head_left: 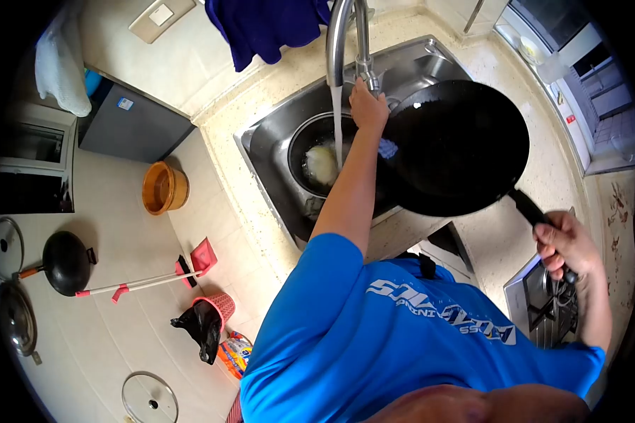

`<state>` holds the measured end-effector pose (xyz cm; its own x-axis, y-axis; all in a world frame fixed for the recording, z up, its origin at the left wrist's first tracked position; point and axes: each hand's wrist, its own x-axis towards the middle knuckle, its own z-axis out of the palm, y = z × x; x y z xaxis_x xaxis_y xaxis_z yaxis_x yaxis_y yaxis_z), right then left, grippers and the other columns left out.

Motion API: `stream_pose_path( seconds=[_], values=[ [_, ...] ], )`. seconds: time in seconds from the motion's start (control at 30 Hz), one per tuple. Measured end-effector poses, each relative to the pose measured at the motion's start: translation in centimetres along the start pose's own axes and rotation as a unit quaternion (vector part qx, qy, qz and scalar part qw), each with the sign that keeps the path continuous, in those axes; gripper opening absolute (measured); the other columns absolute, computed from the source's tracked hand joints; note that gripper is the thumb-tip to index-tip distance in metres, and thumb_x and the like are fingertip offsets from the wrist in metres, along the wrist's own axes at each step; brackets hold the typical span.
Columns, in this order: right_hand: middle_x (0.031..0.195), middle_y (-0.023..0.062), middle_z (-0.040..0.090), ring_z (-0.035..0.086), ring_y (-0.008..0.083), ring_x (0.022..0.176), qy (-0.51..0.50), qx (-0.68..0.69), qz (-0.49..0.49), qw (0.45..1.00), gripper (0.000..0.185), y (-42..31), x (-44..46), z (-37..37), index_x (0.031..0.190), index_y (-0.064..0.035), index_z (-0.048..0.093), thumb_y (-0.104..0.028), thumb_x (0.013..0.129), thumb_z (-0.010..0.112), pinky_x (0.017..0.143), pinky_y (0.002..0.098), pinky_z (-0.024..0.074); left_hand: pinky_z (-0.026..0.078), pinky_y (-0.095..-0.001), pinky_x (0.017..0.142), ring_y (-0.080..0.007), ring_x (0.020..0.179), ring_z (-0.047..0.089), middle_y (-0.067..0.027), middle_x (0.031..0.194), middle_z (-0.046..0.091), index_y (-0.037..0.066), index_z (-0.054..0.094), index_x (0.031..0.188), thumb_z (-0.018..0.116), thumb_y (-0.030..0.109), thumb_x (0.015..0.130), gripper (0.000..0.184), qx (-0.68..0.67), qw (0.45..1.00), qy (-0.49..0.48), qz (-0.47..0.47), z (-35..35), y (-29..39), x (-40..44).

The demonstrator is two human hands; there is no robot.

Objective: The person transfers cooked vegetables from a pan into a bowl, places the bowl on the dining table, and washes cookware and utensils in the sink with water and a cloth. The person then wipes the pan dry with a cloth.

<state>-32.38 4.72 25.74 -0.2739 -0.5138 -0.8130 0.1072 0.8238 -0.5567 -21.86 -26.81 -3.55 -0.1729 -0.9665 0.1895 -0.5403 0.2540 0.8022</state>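
My right hand [566,245] is closed around the black handle of a large dark frying pan [466,151], which is held over the right part of the sink and the counter edge. At the base of the steel faucet [337,49], my left hand [368,107] is closed on its lower part, where the lever is. Water runs from the spout into a dark round pan [294,144] standing in the sink. A pale rounded thing [322,165] lies in that pan; I cannot tell its kind. A small bluish-white piece [387,148] shows at the frying pan's left edge.
The steel sink [261,158] is set in a speckled counter [226,141]. A purple cloth [268,28] hangs behind it. A stove [536,299] is at the lower right. On the left are a wooden bucket [165,188], a red dustpan [204,256] and a pink bin [222,308].
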Motion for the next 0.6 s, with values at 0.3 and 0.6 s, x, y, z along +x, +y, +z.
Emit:
stream_pose_path(
  seconds=[0.3, 0.6],
  values=[
    [0.051, 0.0015, 0.041, 0.038, 0.0069, 0.035, -0.049, 0.065, -0.024, 0.996, 0.024, 3.9, -0.3, -4.5, 0.071, -0.0046, 0.040, -0.017, 0.085, 0.055, 0.029, 0.0222, 0.0324, 0.041, -0.0360, 0.087, -0.0327, 0.104, 0.049, -0.0174, 0.113, 0.049, 0.008, 0.016, 0.129, 0.082, 0.004, 0.039, 0.111, -0.060, 0.993, -0.102, 0.009, 1.0, -1.8, 5.5],
    [0.051, 0.0019, 0.042, 0.038, 0.0067, 0.035, -0.071, 0.075, -0.012, 0.995, 0.024, 4.4, 1.5, -6.9, 0.071, -0.0043, 0.040, -0.016, 0.084, 0.056, 0.030, 0.0221, 0.0332, 0.043, -0.0332, 0.083, -0.0252, 0.094, 0.052, -0.0115, 0.099, 0.054, 0.007, 0.027, 0.117, 0.086, 0.012, 0.037, 0.100, -0.072, 0.989, -0.110, 0.066, 0.9, -3.2, 6.9]
  ],
)
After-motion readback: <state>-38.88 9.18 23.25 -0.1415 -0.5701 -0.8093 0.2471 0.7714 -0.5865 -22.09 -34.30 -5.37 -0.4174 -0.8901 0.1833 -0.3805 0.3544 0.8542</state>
